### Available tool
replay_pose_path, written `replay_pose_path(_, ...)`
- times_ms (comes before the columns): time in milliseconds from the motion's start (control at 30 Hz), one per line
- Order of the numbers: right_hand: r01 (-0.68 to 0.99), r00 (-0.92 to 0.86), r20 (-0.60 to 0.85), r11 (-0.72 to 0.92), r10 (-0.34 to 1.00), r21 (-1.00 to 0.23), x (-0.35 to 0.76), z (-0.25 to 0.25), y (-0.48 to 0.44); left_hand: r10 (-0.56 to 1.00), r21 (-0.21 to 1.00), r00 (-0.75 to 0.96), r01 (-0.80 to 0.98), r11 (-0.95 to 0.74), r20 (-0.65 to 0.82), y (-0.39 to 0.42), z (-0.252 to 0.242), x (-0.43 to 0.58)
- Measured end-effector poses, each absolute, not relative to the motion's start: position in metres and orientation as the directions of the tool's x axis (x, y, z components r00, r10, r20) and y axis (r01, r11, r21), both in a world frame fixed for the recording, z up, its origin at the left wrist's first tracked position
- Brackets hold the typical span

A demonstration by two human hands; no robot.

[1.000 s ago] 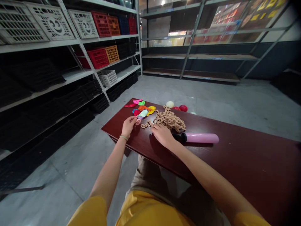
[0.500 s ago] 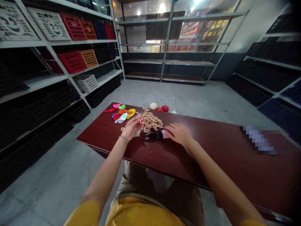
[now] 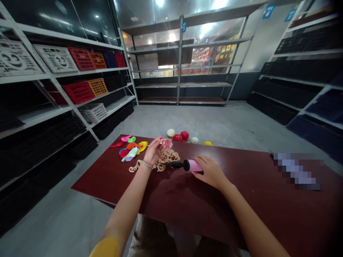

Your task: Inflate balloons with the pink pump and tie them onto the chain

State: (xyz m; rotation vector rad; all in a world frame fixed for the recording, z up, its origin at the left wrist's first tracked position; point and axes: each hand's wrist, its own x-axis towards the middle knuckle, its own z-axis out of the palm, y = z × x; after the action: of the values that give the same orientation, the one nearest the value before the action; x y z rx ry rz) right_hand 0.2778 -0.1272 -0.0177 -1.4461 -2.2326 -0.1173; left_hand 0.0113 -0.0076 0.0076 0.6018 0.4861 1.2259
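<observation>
My left hand (image 3: pixel 153 151) is closed on a limp pink balloon (image 3: pixel 167 143), pinched at its fingertips. My right hand (image 3: pixel 210 170) wraps round a balloon pump (image 3: pixel 193 165) with a pink body and a black nozzle, which points left toward my left wrist. Behind and below the left hand lies a heap of tan cord (image 3: pixel 168 157), one loose curl reaching out left of the wrist. Several uninflated balloons (image 3: pixel 131 153) in green, orange, yellow, red and pale mint lie to the left on the dark red table (image 3: pixel 107 171).
Several inflated balloons (image 3: pixel 184 135) show beyond the table's far edge. A blurred, pixelated object (image 3: pixel 296 169) lies at the table's right end. Metal shelves with crates (image 3: pixel 80 92) stand on the left, and more shelving (image 3: pixel 178 85) runs along the back and right.
My right hand has closed round the pump and lifted it a little. The pink balloon in my left hand shows more plainly. The view has tilted up.
</observation>
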Motion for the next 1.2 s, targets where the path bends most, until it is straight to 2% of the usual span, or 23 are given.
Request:
replay_pose_path(100, 0.912, -0.227, 0.494, 0.361, 0.839, -0.195, 0.285, -0.019, -0.125, 0.967, 0.57, 0.246, -0.786, 0.241, -0.069, 0.0, -0.004, 0.017)
replay_pose_path(200, 0.942, -0.155, 0.492, 0.279, 0.856, -0.189, 0.284, -0.023, -0.124, 0.959, 0.492, 0.251, -0.824, 0.283, -0.13, -0.002, -0.013, 0.02)
replay_pose_path(333, 0.957, -0.138, 0.484, 0.242, 0.864, -0.158, 0.275, -0.026, -0.126, 0.956, 0.462, 0.269, -0.837, 0.292, -0.117, -0.01, -0.015, 0.022)
replay_pose_path(467, 0.969, -0.125, 0.467, 0.209, 0.875, -0.132, 0.266, -0.026, -0.128, 0.961, 0.514, 0.248, -0.812, 0.276, -0.123, -0.015, -0.013, 0.025)
replay_pose_path(600, 0.978, -0.117, 0.456, 0.183, 0.882, -0.102, 0.261, -0.024, -0.13, 0.979, 0.597, 0.155, -0.776, 0.204, -0.133, -0.019, -0.009, 0.03)
replay_pose_path(900, 0.98, -0.105, 0.416, 0.166, 0.903, -0.113, 0.259, -0.02, -0.132, 1.0, 0.769, -0.005, -0.639, -0.004, 0.001, -0.025, -0.008, 0.038)
replay_pose_path(1200, 0.98, -0.084, 0.394, 0.147, 0.915, -0.133, 0.257, -0.019, -0.133, 1.0, 0.787, -0.026, -0.617, -0.022, 0.008, -0.028, -0.004, 0.04)
